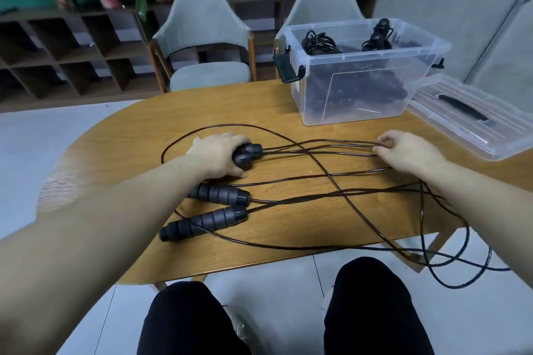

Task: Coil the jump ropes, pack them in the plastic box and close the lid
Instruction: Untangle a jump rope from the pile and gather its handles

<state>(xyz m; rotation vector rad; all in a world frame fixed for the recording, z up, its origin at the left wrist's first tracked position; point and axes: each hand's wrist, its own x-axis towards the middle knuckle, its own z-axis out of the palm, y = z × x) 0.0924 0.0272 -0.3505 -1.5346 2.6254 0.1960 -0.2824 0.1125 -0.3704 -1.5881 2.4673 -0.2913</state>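
While left hand (219,153) clasps two rope handles (247,153) on desk (115,135), right hand (409,150) pinches cords (331,150) stretching from that grip.

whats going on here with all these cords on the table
A person seated at a wooden table is gathering up a jump rope. The left hand grips a pair of black handles, while the right hand pinches the cords running out from them. Two more handles lie loose nearer the person, their cord trailing off the table edge. The clear plastic box already holds coiled ropes, and its lid lies beside it.
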